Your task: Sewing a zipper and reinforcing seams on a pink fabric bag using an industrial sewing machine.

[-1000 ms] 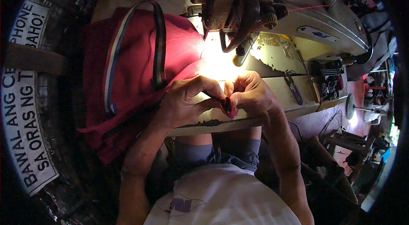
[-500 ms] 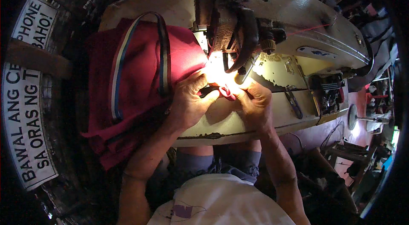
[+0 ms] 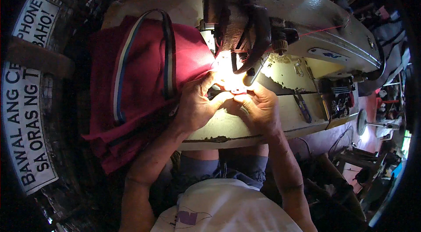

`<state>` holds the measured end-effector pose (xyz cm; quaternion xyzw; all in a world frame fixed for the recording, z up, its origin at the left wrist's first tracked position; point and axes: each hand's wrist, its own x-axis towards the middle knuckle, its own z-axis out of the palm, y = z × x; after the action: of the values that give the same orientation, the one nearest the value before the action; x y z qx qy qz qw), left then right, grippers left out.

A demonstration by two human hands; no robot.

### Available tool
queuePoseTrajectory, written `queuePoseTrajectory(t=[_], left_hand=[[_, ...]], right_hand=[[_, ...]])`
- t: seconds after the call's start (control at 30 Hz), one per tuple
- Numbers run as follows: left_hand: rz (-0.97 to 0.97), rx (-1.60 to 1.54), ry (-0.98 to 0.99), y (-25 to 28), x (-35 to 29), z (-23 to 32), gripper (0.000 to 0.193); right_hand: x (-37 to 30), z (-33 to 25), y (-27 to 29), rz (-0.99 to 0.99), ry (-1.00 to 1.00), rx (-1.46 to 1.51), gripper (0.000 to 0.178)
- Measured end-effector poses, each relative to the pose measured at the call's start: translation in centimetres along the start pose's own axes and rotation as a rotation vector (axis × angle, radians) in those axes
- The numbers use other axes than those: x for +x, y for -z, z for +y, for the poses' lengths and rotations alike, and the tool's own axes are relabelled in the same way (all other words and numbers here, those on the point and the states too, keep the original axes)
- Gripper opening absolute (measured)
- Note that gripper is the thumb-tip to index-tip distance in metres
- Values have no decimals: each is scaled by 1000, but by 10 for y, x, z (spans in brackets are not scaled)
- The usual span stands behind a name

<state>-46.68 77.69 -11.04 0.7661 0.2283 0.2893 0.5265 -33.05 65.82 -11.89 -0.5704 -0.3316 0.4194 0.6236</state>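
A dark red garment (image 3: 140,87) with a striped band (image 3: 120,78) lies bunched on the left of a worn sewing table (image 3: 245,126). My left hand (image 3: 197,104) rests on the garment's edge and pinches a small red fabric piece (image 3: 238,91) beside the needle. My right hand (image 3: 261,107) pinches the same piece from the right. Both hands meet just under the presser foot of the white sewing machine (image 3: 307,21), in a bright pool of lamp light. The piece itself is mostly hidden by my fingers and glare.
Small snips (image 3: 303,107) lie on the table right of my right hand. A red thread (image 3: 320,31) runs along the machine arm. A white sign with black lettering (image 3: 26,113) hangs at the left. Dark clutter and a stool (image 3: 366,122) stand at the right.
Both hands moved away from me from the table's front edge to the needle area, carrying the small red piece under the presser foot. The view has tilted slightly downward.
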Motion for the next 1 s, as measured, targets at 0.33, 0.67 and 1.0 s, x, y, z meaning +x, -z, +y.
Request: queuePoseTrajectory(t=[0.33, 0.67, 1.0], left_hand=[[8, -196, 149, 3, 8, 10, 21], [-130, -241, 277, 12, 12, 18, 20], [-89, -152, 165, 11, 10, 17, 17]], right_hand=[[1, -5, 3, -68, 10, 4, 22], [7, -3, 5, -25, -117, -71, 22], [10, -3, 3, 38, -106, -101, 25]])
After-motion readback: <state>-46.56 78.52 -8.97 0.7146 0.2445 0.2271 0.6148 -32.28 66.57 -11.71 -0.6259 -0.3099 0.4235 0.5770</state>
